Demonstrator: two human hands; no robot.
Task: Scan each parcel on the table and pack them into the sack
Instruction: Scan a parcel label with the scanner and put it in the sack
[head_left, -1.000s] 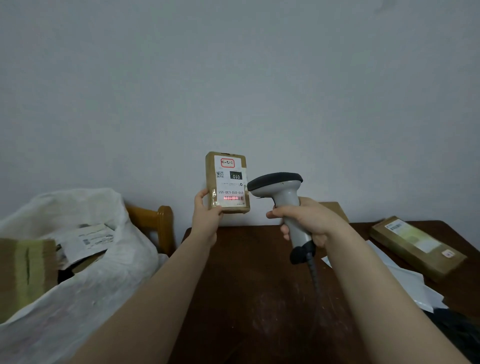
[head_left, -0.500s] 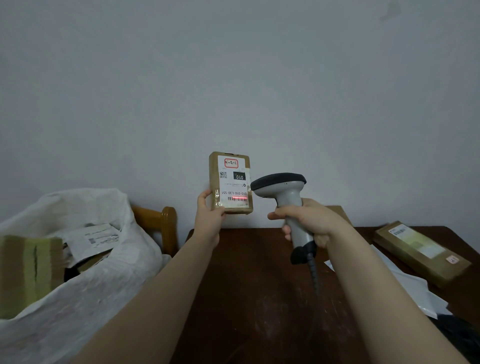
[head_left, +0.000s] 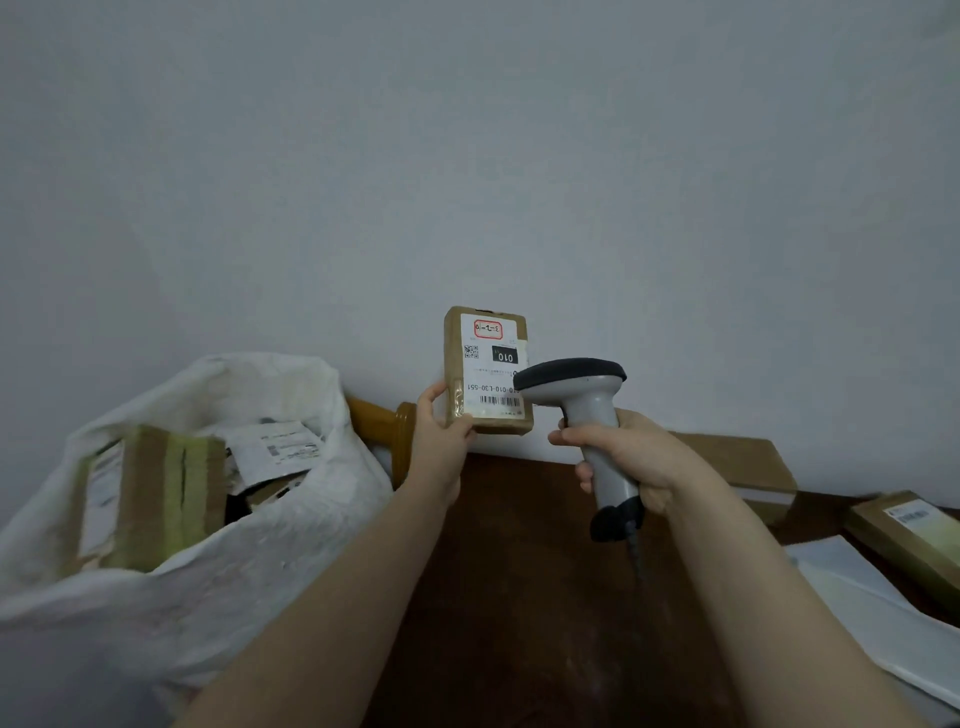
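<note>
Left hand (head_left: 440, 439) pinches upright parcel (head_left: 488, 370) by its lower corner; my right hand (head_left: 631, 457) grips scanner (head_left: 576, 382), head at parcel's 4 o'clock; sack (head_left: 260, 582) at 9.

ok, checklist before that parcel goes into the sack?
1. Grip: left hand pinches the small parcel by its lower left corner only. Ok for now, though a thin hold.
2. Scan registered: no beam shows on the barcode and no readout is in view. Cannot tell.
3. Scanner is gripped in the right hand, its head overlapping the label's right edge. Not ok; pull it back first.
4. Sack mouth is open, to the left of the parcel. Ok.
5. Room inside: boxes fill much of the mouth. Cannot tell.
6. Table done: a flat box and a white mailer remain. Not ok.
</note>
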